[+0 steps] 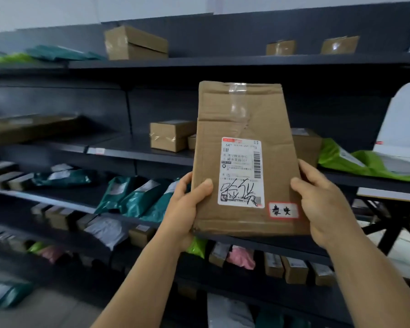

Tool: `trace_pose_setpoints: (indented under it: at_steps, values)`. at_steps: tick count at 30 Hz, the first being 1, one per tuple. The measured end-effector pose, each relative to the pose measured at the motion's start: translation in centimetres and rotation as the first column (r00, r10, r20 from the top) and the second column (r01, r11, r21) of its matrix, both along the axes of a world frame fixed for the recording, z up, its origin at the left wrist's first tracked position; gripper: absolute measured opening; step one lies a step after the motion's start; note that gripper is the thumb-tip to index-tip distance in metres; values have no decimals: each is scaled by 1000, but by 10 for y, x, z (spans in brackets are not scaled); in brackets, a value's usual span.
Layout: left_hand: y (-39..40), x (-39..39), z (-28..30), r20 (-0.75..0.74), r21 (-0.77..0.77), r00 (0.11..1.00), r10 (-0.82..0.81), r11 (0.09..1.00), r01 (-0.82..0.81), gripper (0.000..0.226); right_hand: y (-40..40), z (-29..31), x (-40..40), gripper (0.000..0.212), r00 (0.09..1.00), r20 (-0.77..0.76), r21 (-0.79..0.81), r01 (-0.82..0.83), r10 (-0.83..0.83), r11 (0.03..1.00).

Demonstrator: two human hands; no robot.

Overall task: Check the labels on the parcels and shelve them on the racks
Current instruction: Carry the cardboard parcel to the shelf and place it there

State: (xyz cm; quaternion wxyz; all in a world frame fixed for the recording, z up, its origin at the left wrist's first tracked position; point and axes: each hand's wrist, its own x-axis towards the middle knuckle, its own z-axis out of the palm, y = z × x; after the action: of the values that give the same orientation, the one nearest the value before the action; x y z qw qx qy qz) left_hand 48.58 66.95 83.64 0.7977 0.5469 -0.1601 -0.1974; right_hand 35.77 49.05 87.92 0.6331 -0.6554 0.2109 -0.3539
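A flat brown cardboard parcel (239,119) is held upright in front of the dark rack (199,62). Its face carries a white shipping label (243,171) with handwriting and a small red-edged sticker (283,210) at the lower right. My left hand (187,209) grips the parcel's lower left edge, thumb on the front. On the lower right edge sits my right hand (324,204), thumb also on the front. The parcel's back is hidden.
The rack's shelves hold brown boxes (171,134), teal bags (133,197), green bags (365,162), a pink bag (243,258) and grey bags. A table with black crossed legs (388,221) stands at the right.
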Motion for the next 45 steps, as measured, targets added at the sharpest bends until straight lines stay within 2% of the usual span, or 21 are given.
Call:
trace_pose_setpoints:
  at_steps: [5, 11, 15, 18, 26, 34, 37, 42, 45]
  values:
    - [26, -1, -2, 7, -32, 997, 71, 997, -71, 59, 14, -1, 17, 46, 991, -7, -27, -131, 131, 991]
    - [69, 11, -2, 3, -6, 980, 199, 980, -199, 78, 40, -3, 51, 48, 951, -9, 0, -309, 309, 951]
    - [98, 28, 0, -28, -14, 969, 247, 969, -247, 49, 64, -3, 82, 48, 926, -23, 14, -377, 377, 926]
    - [120, 46, 3, -39, 0, 957, 286, 958, -286, 47, 84, -1, 108, 48, 909, -30, 15, -415, 415, 910]
    - [185, 109, 12, -39, -26, 959, 282, 959, -283, 43, 147, 4, 177, 46, 899, -3, 23, -437, 437, 899]
    - [267, 187, 24, 70, 8, 979, 190, 982, -191, 30, 226, 14, 249, 43, 907, 68, 87, -421, 417, 903]
    - [289, 211, 29, 55, 3, 981, 187, 982, -188, 29, 248, 15, 271, 44, 898, 85, 101, -439, 432, 893]
    - [310, 245, 40, 2, 8, 961, 275, 961, -275, 41, 273, 27, 303, 46, 875, 126, 125, -481, 467, 868]
    - [317, 257, 53, -18, 49, 959, 282, 959, -281, 36, 282, 36, 319, 48, 858, 146, 120, -509, 492, 852]
